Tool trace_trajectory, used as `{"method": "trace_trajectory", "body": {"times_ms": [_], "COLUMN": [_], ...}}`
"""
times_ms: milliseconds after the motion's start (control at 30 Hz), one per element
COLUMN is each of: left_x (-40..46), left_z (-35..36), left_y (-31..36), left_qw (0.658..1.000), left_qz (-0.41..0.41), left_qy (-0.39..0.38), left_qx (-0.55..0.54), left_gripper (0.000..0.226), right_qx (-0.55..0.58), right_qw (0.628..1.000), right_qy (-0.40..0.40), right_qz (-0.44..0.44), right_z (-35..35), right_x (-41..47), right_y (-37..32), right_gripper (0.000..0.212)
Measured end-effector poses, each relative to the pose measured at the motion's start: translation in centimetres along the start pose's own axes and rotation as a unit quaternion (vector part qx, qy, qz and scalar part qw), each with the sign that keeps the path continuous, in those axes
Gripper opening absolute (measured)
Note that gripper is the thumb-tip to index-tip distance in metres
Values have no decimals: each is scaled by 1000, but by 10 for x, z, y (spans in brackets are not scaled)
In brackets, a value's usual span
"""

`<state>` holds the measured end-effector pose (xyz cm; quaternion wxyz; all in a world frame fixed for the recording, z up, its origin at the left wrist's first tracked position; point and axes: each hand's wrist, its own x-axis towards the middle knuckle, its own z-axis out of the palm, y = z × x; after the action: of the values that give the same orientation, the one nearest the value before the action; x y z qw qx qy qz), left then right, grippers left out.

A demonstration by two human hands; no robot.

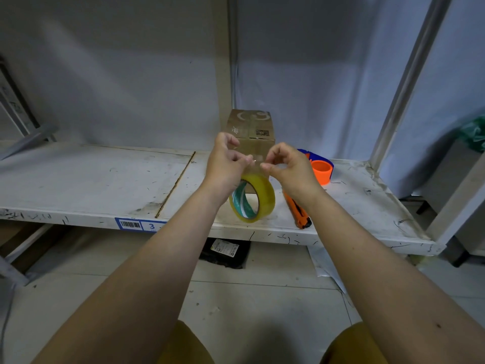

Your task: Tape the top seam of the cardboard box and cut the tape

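At the far left a grey metal frame [25, 127] leans against the pale wall. A scuffed white metal shelf [91, 179] runs across the view, and on its front edge sits a blue-and-white label [140, 225] with a barcode and the numeral "3". Below the shelf, on the tiled floor, lies a black plastic package [225, 253] with a white printed sticker whose text is too small to read.

The left hand [227, 164] is raised above the shelf, its thumb and forefinger pinched together on the loose end of clear tape; the other fingers curl inward. Hanging just below that hand is the yellowish roll of transparent packing tape [258, 198] with a green-and-white patterned core, tilted and apparently off the shelf surface, suspended by the pulled strip.

Behind the hands, toward the back of the shelf, stands the small brown cardboard box [250, 127]. Its top bears a faded white logo, a small square code and some script that cannot be read; its flaps are folded shut.

The right hand [288, 166] faces the left, thumb and forefinger nipped on the same tape end, remaining fingers bent. Under its wrist an orange utility knife [299, 212] lies on the shelf. Further right rests an orange-and-blue tape dispenser [320, 169].
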<state>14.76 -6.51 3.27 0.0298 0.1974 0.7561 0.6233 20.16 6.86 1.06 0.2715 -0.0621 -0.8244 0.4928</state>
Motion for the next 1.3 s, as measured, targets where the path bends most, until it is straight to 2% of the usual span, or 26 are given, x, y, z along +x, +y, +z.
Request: {"method": "trace_trajectory", "body": {"times_ms": [200, 367, 900, 1100, 1200, 1300], "left_x": [0, 2, 7, 8, 8, 7], "left_z": [-2, -2, -1, -5, -7, -5], "left_y": [5, 10, 16, 16, 17, 19], "left_qw": [999, 994, 993, 988, 981, 967], "left_qz": [24, 48, 9, 7, 14, 28], "left_qy": [-3, -2, 3, -31, -62, -84], "left_qx": [49, 93, 118, 149, 181, 240], "left_gripper": [26, 23, 19, 18, 6, 13], "right_qx": [7, -17, -183, -190, -188, -193], "right_qw": [999, 999, 981, 980, 980, 979], "right_qy": [-7, -7, 5, 11, 7, 4], "right_qz": [-31, -40, -59, -66, -67, -70], "right_z": [0, -2, 1, 3, 6, 8], "right_x": [-2, -2, -1, -3, -4, -3], "right_y": [-3, -4, -4, -7, -6, -4], "right_gripper": [9, 22, 12, 11, 11, 13]}}
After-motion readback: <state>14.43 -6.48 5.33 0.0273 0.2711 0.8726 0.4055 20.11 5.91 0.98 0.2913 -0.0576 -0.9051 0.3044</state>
